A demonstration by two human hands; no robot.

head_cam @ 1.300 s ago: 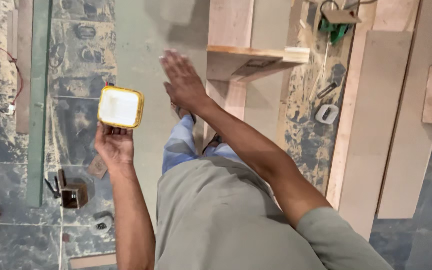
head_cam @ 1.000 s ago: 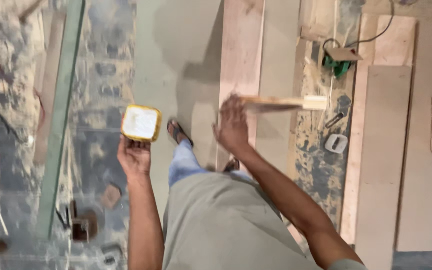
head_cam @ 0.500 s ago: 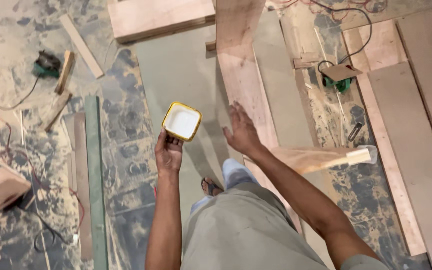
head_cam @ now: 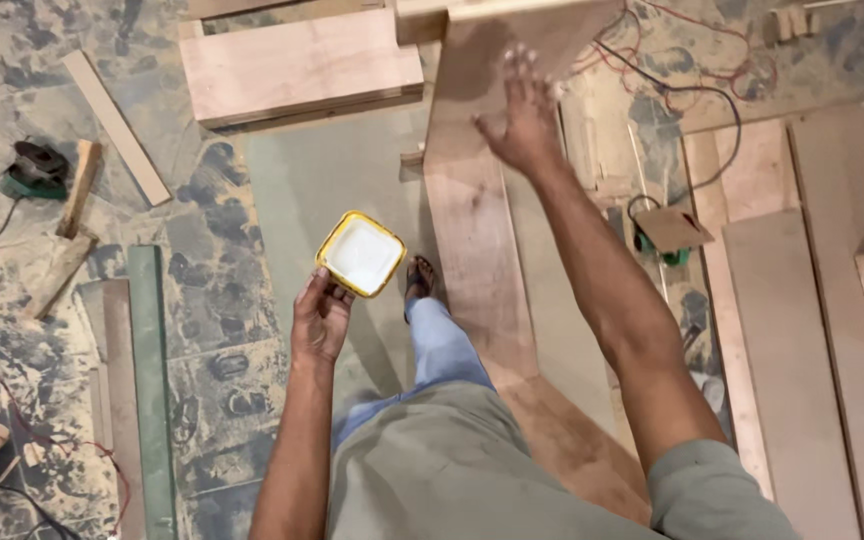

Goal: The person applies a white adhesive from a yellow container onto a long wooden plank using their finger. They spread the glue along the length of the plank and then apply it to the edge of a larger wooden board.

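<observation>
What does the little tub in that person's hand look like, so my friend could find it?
Look above the grey shirt to the left hand. On its fingertips sits a small square tub with rounded corners. Its yellow rim around white contents stands out from the dusty floor.

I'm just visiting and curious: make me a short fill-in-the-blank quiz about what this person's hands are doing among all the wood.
1. The left hand holds a square tub with a ____ rim.
2. The stuff inside the tub is ____ in colour.
3. The right hand reaches toward an upright ____ board.
4. A green power tool lies on the ____.

Missing words: yellow; white; wooden; floor
</observation>
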